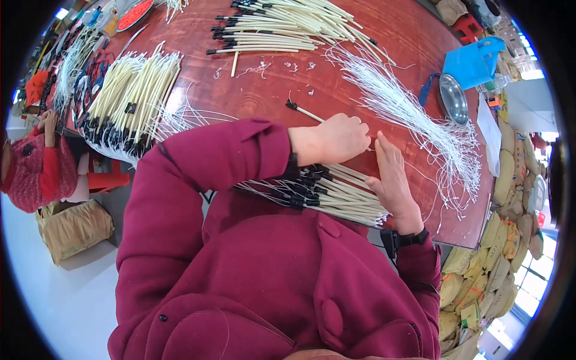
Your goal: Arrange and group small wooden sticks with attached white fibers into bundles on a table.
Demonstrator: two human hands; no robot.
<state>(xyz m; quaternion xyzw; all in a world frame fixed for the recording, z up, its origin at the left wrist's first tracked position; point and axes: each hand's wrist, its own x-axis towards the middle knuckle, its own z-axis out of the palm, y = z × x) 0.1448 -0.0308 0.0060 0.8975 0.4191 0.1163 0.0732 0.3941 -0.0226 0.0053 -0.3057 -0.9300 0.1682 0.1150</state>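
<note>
My left hand (pixel 341 139), reaching across from the left, is closed around a thin cream rod with a black end (pixel 308 113). The black end sticks out to the far left of the hand; the rest is hidden under it. Close by on the right, my right hand (pixel 393 177) is held open, fingers straight and together, thumb apart. A fine white strand shows between the two hands; what grips it I cannot make out. Just below both hands, along the near table edge, lies a bundle of similar cream rods (pixel 351 195) with black ends and white strands.
On the red table (pixel 264 90) lie a far pile of cream rods (pixel 282 27), a left stack of rods (pixel 135 90) and a long bunch of white strands (pixel 402 108). A metal dish (pixel 454 99) and blue basket (pixel 474 60) stand right. Another person (pixel 42 159) sits far left.
</note>
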